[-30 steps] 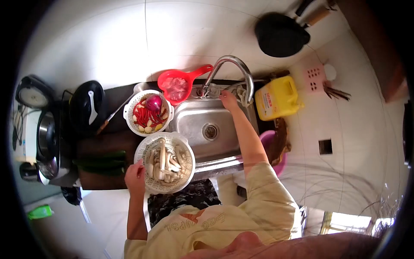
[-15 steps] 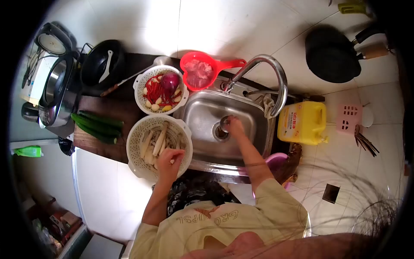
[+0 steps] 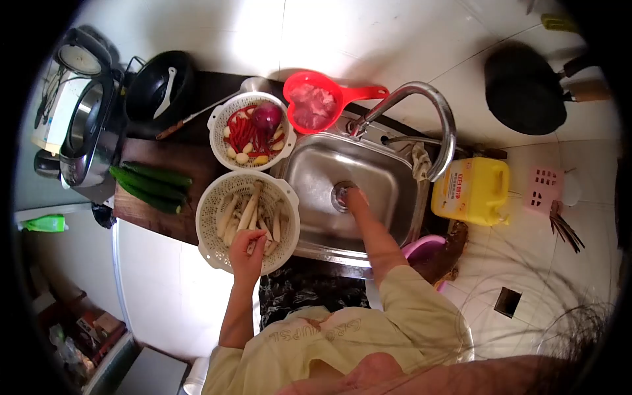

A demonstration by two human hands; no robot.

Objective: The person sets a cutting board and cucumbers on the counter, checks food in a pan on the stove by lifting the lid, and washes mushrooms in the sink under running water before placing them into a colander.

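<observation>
My right hand (image 3: 356,198) reaches down into the steel sink (image 3: 316,227), its fingers at the drain. They are closed on the metal sink strainer (image 3: 340,195), which sits at the drain opening; the fingertips are partly hidden. Over the near side of a white colander (image 3: 204,227) is my left hand (image 3: 247,247), fingers pinched together. Whatever small thing they may hold is not clear. Long pale mushrooms (image 3: 248,214) lie in that colander, just beyond the left hand.
Behind stands a smaller white colander (image 3: 216,141) with a red onion, chillies and garlic. A red strainer (image 3: 366,93) holds raw meat. The faucet (image 3: 449,131) arches beside a yellow jug (image 3: 480,191). Green cucumbers (image 3: 151,187) lie on the board at left.
The right hand has lowered the strainer from beside the drain onto the opening. My left hand has shifted slightly over the colander, still pinched. The whole view has moved a little.
</observation>
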